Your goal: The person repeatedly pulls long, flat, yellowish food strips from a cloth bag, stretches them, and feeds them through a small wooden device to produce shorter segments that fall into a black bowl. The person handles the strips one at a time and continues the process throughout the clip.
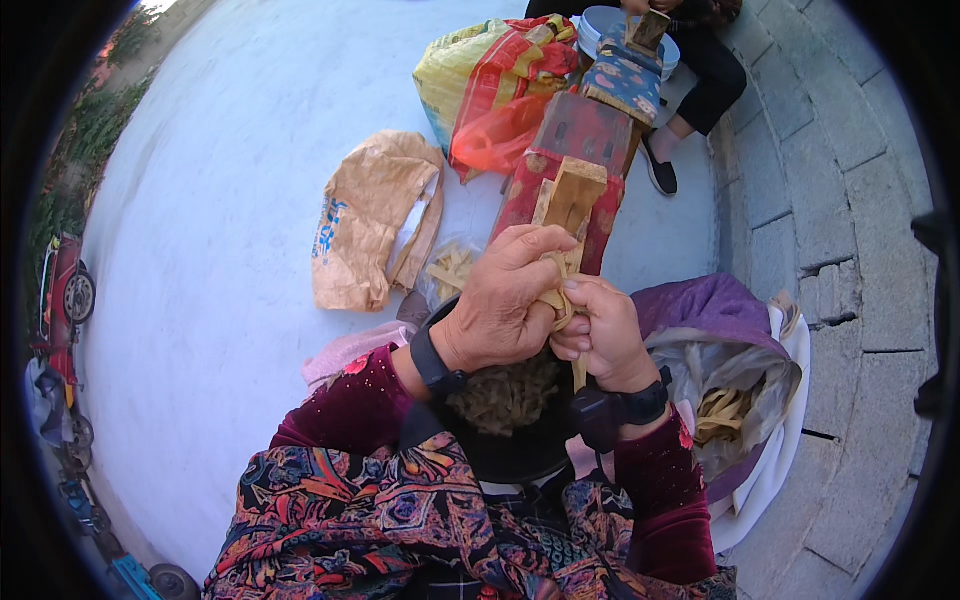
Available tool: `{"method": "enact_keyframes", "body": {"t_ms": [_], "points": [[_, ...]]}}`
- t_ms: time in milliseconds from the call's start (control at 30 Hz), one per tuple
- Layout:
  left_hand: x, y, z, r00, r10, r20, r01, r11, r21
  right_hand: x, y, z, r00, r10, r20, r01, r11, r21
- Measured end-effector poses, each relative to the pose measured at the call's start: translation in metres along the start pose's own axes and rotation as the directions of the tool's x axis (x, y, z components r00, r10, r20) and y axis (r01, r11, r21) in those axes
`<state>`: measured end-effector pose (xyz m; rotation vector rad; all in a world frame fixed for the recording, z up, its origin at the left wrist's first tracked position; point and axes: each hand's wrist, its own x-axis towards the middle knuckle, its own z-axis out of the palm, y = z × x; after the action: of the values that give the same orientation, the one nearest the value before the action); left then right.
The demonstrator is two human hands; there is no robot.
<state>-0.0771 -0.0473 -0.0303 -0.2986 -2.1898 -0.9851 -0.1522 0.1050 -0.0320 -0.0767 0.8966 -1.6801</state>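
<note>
Both hands meet in front of me over a black basin (pixel 517 457). My left hand (pixel 510 300) grips a pale yellow, flat strip (pixel 559 296), its fingers curled in a fist. Close beside it, my right hand (pixel 604 330) pinches the same strip between thumb and fingers, and a tail of it hangs below. Just beyond the hands, a wooden block (pixel 576 191) stands on a bench covered with red cloth (pixel 517 199). Brownish cut pieces (pixel 506 397) lie in the basin under my wrists. The strip's exact material cannot be told.
On my right, a purple lined sack (pixel 705 307) holds more yellow strips (pixel 724 412) beside a block wall (pixel 885 247). A brown paper sack (pixel 375 217), a clear bag of strips (pixel 454 266) and a yellow-red woven sack (pixel 472 75) stand left. Another person's leg (pixel 705 82) is beyond the bench.
</note>
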Motion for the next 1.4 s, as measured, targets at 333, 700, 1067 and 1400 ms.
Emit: {"method": "enact_keyframes", "body": {"t_ms": [333, 700, 1067, 1400], "points": [[-0.007, -0.004, 0.0, 0.775, -0.602, 0.191, 0.631, 0.723, -0.281, -0.002, -0.003, 0.001, 0.902, -0.432, 0.019, 0.342, 0.687, -0.642], [0.004, -0.004, -0.015, 0.908, -0.325, 0.264, 0.379, 0.906, -0.19, 0.003, 0.003, -0.01, 0.928, -0.371, -0.038, 0.356, 0.911, -0.207], [0.007, -0.012, -0.036, 0.689, -0.278, 0.669, 0.68, -0.07, -0.73, -0.025, -0.026, -0.014, 0.868, -0.492, 0.07, 0.458, 0.737, -0.496], [0.008, -0.03, -0.045, 0.7, -0.276, 0.659, 0.599, 0.729, -0.33, -0.029, -0.028, -0.022, 0.857, -0.513, 0.055, 0.417, 0.626, -0.659]]}}
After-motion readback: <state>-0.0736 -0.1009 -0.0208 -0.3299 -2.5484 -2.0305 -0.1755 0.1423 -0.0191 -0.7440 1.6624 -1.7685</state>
